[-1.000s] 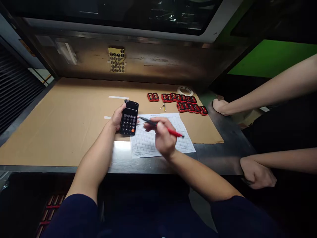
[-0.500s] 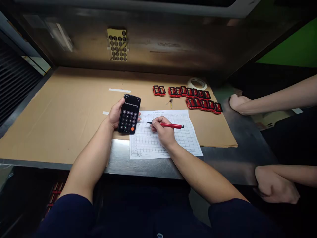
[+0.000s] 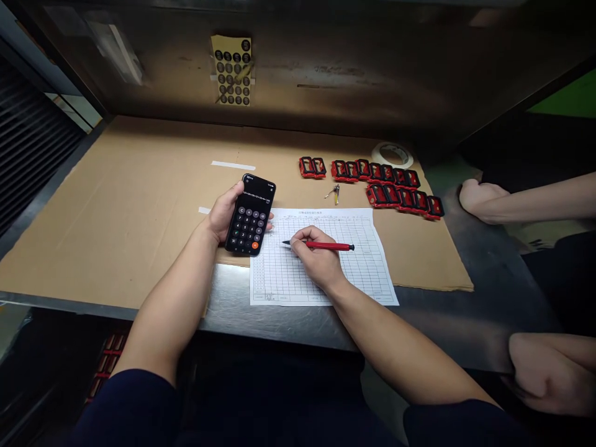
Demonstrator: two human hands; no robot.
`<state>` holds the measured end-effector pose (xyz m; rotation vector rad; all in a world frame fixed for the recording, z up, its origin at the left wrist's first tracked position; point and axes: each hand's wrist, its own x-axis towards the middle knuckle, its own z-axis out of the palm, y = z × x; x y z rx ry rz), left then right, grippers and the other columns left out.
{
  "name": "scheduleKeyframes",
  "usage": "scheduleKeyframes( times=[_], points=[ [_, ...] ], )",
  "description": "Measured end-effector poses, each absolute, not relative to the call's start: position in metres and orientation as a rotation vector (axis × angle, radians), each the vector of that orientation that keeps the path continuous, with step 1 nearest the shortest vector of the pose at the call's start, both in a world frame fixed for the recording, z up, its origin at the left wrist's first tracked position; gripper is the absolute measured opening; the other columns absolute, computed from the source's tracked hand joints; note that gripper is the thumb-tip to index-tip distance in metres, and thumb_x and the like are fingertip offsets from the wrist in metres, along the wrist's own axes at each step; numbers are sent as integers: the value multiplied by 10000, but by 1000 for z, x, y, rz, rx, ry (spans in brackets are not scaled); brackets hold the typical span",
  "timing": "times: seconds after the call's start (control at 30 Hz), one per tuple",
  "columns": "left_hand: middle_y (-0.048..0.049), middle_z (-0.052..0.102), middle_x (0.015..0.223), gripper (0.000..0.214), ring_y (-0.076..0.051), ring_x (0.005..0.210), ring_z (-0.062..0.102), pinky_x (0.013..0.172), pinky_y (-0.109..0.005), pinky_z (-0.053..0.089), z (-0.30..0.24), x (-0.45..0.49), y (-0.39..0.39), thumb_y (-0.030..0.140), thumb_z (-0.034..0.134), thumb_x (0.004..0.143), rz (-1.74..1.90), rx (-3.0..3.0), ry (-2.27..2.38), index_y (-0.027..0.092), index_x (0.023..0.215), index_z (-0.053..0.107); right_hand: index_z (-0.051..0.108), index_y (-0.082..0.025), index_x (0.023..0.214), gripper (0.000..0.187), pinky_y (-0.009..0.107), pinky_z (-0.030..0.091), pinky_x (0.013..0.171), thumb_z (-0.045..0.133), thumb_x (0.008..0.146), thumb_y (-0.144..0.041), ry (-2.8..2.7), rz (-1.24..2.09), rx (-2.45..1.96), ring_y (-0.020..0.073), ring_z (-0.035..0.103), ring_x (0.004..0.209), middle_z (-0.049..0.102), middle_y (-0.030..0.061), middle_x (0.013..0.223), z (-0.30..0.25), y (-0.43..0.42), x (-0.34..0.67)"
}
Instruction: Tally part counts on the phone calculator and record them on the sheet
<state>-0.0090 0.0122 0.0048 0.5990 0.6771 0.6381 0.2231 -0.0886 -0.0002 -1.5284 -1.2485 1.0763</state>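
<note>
Phone (image 3: 250,214), calculator digits (image 3: 244,227) legible, sum (image 3: 256,196) too small, clasped in left hand (image 3: 224,214), pen (image 3: 331,246) pinched in right hand (image 3: 319,257) over form (image 3: 288,273), print illegible, tape (image 3: 379,156) behind red frames (image 3: 392,197)

The phone (image 3: 251,214) hides much of the left hand's (image 3: 224,212) fingers. Print on the sheet (image 3: 367,279) is too small to read; the right hand (image 3: 321,257) covers part, and whether the pen (image 3: 333,246) touches it cannot be told. At right, the co-worker's forearms (image 3: 549,202) are cut off, the near hand (image 3: 549,375) blurred.
</note>
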Motion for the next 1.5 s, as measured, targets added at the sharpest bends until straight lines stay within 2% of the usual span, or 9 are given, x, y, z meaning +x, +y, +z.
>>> scheduleKeyframes(
  times=[0.13,0.27,0.5,0.67,0.87,0.97,1.23,1.5],
  points=[
    [-219,801,1050,798,-357,899,809,892,-503,625,2,-10,14,788,516,910,626,601,629,98,1291,639,688,-237,765,182,312,393,575,713,773,-417,-1329,1091,-1598,143,508,570,624,-35,639,3,-96,220],
    [-202,804,1047,828,-361,886,809,827,-480,635,2,-10,14,818,528,887,617,615,639,111,1302,641,684,-238,751,174,315,392,575,707,774,-409,-1348,1087,-1601,143,504,561,605,-37,608,2,-96,219],
    [-217,801,1033,734,-340,895,808,859,-483,640,11,-9,8,739,500,956,629,630,623,100,1291,633,637,-238,751,157,292,399,540,693,777,-382,-1190,1193,-1465,128,497,536,610,-37,603,-5,-84,226],
    [-194,806,1021,765,-332,876,810,843,-458,643,8,-6,6,783,514,929,608,643,613,108,1260,657,642,-238,749,153,290,405,540,689,772,-381,-1192,1210,-1450,130,504,539,604,-38,595,-5,-84,227],
    [-202,806,1021,742,-342,908,809,873,-481,638,7,-5,8,763,530,929,616,635,647,109,1257,656,673,-233,754,175,312,459,617,718,792,-398,-1273,1169,-1500,158,574,663,685,2,732,-8,-90,227],
    [-202,807,1012,761,-342,884,810,870,-485,636,7,-5,8,776,511,930,600,642,641,106,1258,656,669,-235,758,183,315,462,616,702,810,-407,-1285,1159,-1496,159,575,661,683,2,735,-9,-89,228],
    [-188,809,1022,830,-360,881,813,831,-456,648,12,-6,5,836,610,821,580,664,702,132,1259,655,640,-234,726,152,297,426,555,699,783,-361,-1204,1249,-1413,134,531,555,618,-32,602,-2,-81,228],
    [-198,804,1050,824,-364,916,810,841,-481,645,4,-7,9,813,533,893,617,663,637,119,1327,627,657,-231,759,163,288,434,574,705,795,-383,-1290,1197,-1461,150,565,649,671,0,724,-6,-86,230]
  ],
)
